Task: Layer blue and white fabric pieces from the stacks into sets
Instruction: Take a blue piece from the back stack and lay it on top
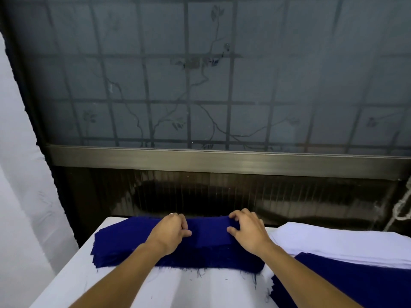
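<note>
A thick stack of dark blue fabric pieces (120, 243) lies across the far part of the white-covered table (93, 283). My left hand (170, 232) rests on top of the stack with its fingers curled into the top piece. My right hand (246, 230) pinches the far edge of the top blue piece (211, 234) between thumb and fingers. To the right lies a stack of white fabric pieces (347, 243). In front of it, at the lower right, sits a layered pile with blue fabric on top (347, 283).
A frosted window with a metal grille (200, 85) and a metal sill (222, 158) stands right behind the table. A white cloth (20, 174) hangs at the left. A rope (400, 207) hangs at the far right.
</note>
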Demonstrator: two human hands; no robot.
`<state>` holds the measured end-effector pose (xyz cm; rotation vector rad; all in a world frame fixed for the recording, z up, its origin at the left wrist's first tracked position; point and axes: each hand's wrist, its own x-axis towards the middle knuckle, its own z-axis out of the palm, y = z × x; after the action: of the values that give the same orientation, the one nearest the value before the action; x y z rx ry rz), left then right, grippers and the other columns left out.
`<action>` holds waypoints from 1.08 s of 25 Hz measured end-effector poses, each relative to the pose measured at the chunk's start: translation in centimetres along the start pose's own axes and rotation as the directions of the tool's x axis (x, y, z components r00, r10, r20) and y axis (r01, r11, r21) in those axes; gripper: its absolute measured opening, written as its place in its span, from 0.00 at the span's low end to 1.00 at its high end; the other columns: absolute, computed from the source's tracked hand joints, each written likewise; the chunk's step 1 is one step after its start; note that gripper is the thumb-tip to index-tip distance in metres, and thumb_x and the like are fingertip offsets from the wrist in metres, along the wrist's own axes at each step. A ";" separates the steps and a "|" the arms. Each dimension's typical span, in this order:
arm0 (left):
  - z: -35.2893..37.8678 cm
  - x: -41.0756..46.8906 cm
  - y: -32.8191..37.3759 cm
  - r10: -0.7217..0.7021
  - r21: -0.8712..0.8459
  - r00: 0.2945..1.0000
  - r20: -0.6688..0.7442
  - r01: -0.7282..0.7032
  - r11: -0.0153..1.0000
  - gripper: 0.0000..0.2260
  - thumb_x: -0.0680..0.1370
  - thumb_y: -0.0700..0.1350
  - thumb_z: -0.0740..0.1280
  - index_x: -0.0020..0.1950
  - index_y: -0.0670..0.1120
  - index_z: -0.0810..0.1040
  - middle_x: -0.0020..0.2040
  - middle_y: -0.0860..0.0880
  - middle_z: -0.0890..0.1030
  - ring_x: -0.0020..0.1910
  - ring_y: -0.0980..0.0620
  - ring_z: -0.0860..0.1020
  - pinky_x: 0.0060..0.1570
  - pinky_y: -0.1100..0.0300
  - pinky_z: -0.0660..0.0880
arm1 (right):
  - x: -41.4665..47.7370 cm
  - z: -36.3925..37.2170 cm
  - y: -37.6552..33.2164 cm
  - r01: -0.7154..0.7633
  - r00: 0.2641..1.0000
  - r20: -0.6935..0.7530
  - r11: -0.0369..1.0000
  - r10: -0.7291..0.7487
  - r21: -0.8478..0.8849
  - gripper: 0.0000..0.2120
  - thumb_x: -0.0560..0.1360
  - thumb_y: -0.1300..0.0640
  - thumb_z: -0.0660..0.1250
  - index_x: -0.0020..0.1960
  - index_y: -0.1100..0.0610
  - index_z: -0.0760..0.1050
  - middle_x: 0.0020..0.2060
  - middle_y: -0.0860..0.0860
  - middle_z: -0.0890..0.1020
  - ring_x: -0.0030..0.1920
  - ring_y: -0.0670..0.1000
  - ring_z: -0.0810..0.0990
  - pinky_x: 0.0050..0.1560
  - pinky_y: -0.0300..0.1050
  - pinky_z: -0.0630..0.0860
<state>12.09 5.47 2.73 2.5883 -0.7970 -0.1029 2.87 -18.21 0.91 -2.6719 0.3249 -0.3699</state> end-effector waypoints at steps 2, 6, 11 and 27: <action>0.2 0.1 0.4 -0.010 0.073 0.999 0.033 0.007 0.997 0.04 0.83 0.47 0.66 0.54 0.48 0.78 0.52 0.49 0.80 0.49 0.52 0.80 0.56 0.54 0.79 | -0.1 0.2 -0.1 -0.008 1.000 0.000 1.000 0.008 -0.010 0.19 0.81 0.47 0.66 0.70 0.46 0.71 0.66 0.46 0.73 0.67 0.49 0.70 0.69 0.47 0.67; 0.6 -0.4 0.3 0.128 0.218 0.992 0.021 -0.129 0.967 0.03 0.85 0.47 0.61 0.58 0.51 0.72 0.60 0.51 0.73 0.53 0.53 0.73 0.57 0.54 0.77 | -0.4 0.5 -0.3 0.014 1.000 -0.020 0.999 -0.015 -0.038 0.20 0.81 0.48 0.66 0.72 0.45 0.68 0.69 0.44 0.72 0.70 0.48 0.68 0.72 0.48 0.65; 0.7 -0.5 -0.9 0.288 0.278 0.955 0.076 -0.297 0.913 0.14 0.86 0.49 0.54 0.71 0.51 0.68 0.72 0.54 0.66 0.71 0.52 0.62 0.72 0.54 0.61 | -0.3 0.4 -0.7 0.064 0.998 -0.021 0.998 -0.064 0.007 0.24 0.81 0.54 0.67 0.75 0.45 0.66 0.68 0.42 0.73 0.72 0.47 0.65 0.74 0.49 0.61; -3.7 -0.9 4.5 0.296 -0.135 0.955 -0.024 -0.296 0.945 0.19 0.76 0.45 0.75 0.59 0.64 0.74 0.50 0.61 0.79 0.51 0.62 0.79 0.55 0.59 0.79 | -0.7 -2.7 -3.3 0.009 0.994 0.100 0.937 -0.047 0.350 0.16 0.76 0.45 0.71 0.63 0.38 0.76 0.58 0.46 0.75 0.62 0.50 0.72 0.67 0.51 0.73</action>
<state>9.73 3.99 7.98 2.3105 -1.1266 -0.0601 1.97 -16.13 4.57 -2.3369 0.1692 -0.2636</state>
